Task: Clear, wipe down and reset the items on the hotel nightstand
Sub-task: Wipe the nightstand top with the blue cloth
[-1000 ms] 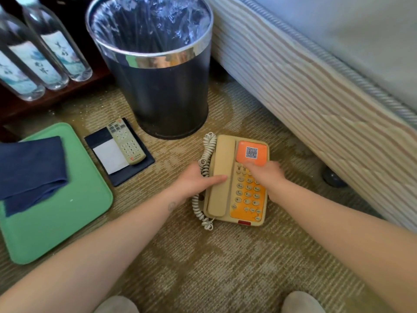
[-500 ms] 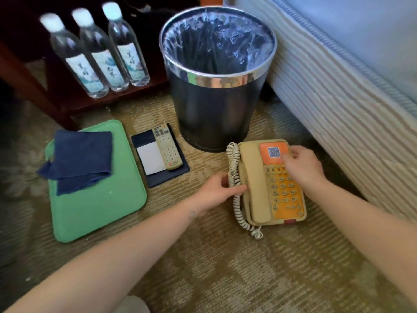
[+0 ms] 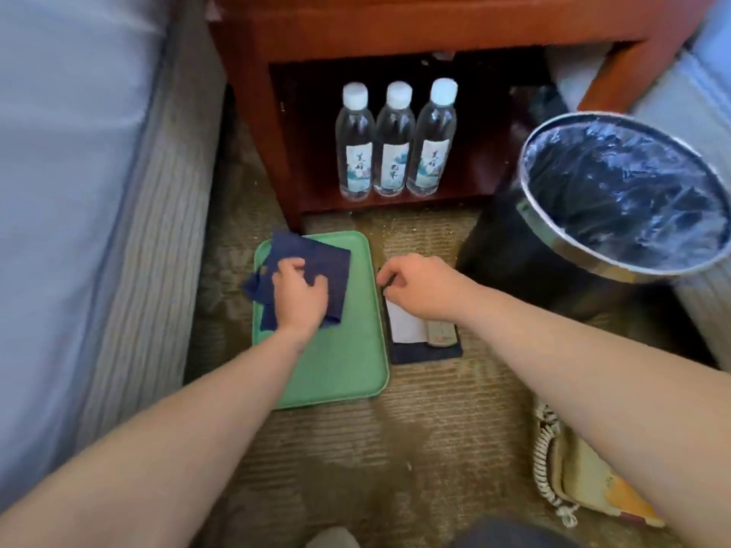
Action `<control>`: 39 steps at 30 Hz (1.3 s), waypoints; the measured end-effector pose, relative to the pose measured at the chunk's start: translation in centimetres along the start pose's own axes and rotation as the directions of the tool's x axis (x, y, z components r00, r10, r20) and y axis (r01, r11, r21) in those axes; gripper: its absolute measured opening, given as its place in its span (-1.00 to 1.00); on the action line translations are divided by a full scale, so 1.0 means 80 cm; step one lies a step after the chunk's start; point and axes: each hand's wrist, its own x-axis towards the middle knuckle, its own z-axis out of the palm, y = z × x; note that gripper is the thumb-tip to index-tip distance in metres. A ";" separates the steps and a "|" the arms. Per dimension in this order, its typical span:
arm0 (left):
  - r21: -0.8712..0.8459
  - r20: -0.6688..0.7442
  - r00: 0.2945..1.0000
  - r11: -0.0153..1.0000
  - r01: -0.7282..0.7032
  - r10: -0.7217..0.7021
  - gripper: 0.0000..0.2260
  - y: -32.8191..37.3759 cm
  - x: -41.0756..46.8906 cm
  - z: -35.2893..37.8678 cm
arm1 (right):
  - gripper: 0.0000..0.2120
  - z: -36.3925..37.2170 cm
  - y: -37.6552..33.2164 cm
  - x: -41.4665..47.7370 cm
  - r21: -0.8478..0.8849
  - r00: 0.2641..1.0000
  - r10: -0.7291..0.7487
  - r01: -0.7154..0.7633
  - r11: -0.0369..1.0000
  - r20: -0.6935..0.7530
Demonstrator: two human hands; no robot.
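Head camera: the left hand (image 3: pixel 300 298) is gripping the seemingly limp, light dark-blue wiping cloth (image 3: pixel 334 267) mid-fold, fingers (image 3: pixel 290 270) curled; the right hand (image 3: pixel 419 288) is hovering loosely curled, empty.

The left hand (image 3: pixel 300 298) is gripping the cloth (image 3: pixel 316 259), which is lying on the far end of the tray (image 3: pixel 340 361). The tray is stretching back under that wrist toward the person. Just right of it, the right hand (image 3: pixel 419 290) is hanging over the far end of the mat (image 3: pixel 423 355), which is lying beside the tray. By the right wrist, a notepad (image 3: pixel 405 326) and a remote (image 3: pixel 439 334) are lying side by side on the mat, with the remote to the right. Beyond both hands, three bottles (image 3: pixel 395 140) are standing in a row on the low shelf of the nightstand (image 3: pixel 253 112). Right of the right hand, the bin (image 3: pixel 553 239) is standing. Nearer the person, under the right forearm, the telephone (image 3: pixel 585 476) is lying.
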 end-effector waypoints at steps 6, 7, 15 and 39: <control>0.186 0.022 0.969 0.953 0.238 -0.246 -0.43 -0.042 0.053 -0.017 | -0.71 0.047 -0.003 0.074 0.128 0.991 0.127 -0.132 0.983 0.042; 0.228 0.045 0.968 0.946 0.229 -0.246 -0.41 -0.052 0.063 -0.017 | -0.69 0.061 0.003 0.085 0.109 0.990 0.137 -0.142 0.984 0.045; 0.465 0.058 0.993 0.883 0.068 -0.107 -0.51 -0.100 0.090 -0.010 | -0.35 0.154 0.001 0.150 -0.046 0.999 -0.040 0.041 0.998 0.024; -0.002 0.199 0.847 0.864 -0.503 0.494 -0.58 0.058 0.042 -0.101 | -0.77 -0.005 -0.020 0.097 0.735 0.950 -0.003 0.244 0.632 -0.312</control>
